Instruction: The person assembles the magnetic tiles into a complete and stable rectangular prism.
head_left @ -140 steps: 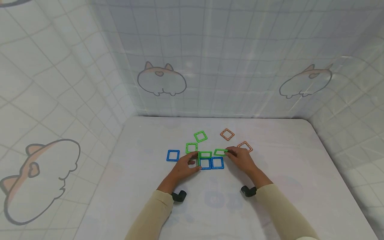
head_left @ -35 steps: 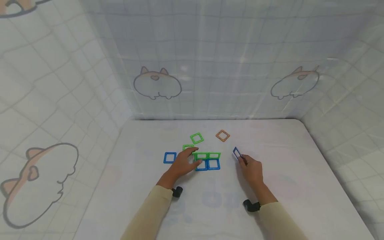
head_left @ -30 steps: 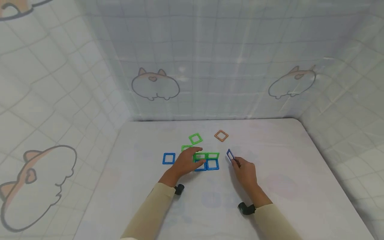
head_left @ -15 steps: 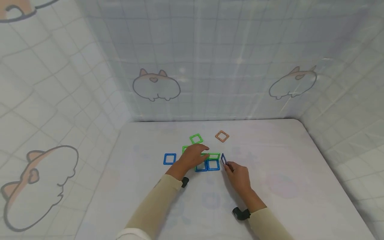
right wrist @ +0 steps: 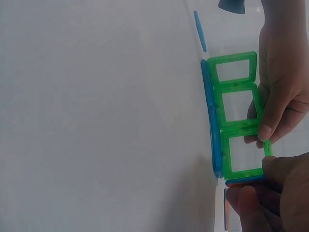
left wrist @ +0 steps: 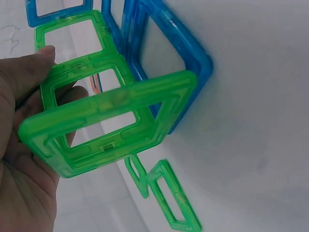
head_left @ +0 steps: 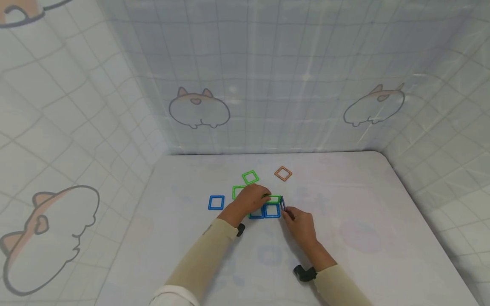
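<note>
Two blue squares (head_left: 272,211) lie flat side by side on the white table (head_left: 344,238). Green squares (head_left: 274,198) stand upright along their far edge. My left hand (head_left: 264,197) reaches over them and holds a green square (left wrist: 106,121) between thumb and fingers. My right hand (head_left: 287,211) pinches a dark blue square (head_left: 282,203) on edge against the right end of this build. In the right wrist view that blue square (right wrist: 244,181) meets the end of the green row (right wrist: 236,108), next to the left hand's fingers (right wrist: 266,128).
Loose on the table lie a blue square (head_left: 216,202) at the left, a green square (head_left: 250,177) and an orange square (head_left: 283,173) behind the build, and another green square (head_left: 237,191) half hidden by my left hand. Quilted sheet walls (head_left: 268,85) close in three sides.
My right hand has carried the dark blue square leftward to the build's right end. My left hand has slid forward and right onto the upright green squares.
</note>
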The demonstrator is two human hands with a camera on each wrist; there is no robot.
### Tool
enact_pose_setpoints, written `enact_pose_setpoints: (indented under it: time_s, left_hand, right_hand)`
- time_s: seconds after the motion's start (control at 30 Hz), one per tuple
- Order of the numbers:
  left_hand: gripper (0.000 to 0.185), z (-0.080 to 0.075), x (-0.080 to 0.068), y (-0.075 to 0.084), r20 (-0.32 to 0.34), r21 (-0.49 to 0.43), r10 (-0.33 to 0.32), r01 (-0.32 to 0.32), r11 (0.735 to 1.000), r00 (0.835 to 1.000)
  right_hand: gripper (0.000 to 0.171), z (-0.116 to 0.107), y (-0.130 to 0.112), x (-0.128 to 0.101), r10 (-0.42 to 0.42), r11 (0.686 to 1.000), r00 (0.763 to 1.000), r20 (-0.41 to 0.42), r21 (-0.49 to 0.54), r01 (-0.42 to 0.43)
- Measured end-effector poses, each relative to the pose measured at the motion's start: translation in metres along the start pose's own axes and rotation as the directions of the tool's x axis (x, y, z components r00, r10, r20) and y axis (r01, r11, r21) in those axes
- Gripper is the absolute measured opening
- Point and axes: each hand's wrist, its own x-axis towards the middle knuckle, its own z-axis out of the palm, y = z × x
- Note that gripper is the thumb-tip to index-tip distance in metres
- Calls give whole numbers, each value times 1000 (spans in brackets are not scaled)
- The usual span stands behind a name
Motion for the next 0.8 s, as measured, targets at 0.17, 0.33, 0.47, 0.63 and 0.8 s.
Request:
enact_pose_setpoints:
  time_s: [0.17, 0.33, 0.47, 0.63, 0.8]
  left_hand:
    - [30, 3, 0, -3, 0, -8, -5, 5, 1000, 1000]
    - [32, 4, 1, -4, 11, 4, -12, 12, 1000, 1000]
    - [31, 5, 1, -6, 16, 12, -12, 11, 1000, 1000]
    - [30, 7, 2, -7, 15, 19, 2, -2, 1000, 1000]
    - [30, 8, 1, -9, 11, 1, 9, -9, 1000, 1000]
  right_hand:
    - [24, 3, -2, 0, 10, 1000, 1000, 7, 11, -10]
    - [24, 6, -2, -1, 16, 1000, 1000, 7, 20, -16]
    - [24, 8, -1, -2, 1, 999, 1000, 5, 37, -1]
    - [24, 10, 0, -2, -16, 999, 1000, 2, 39, 16]
    - [25, 11, 0, -3, -28, 999, 1000, 11, 18, 28]
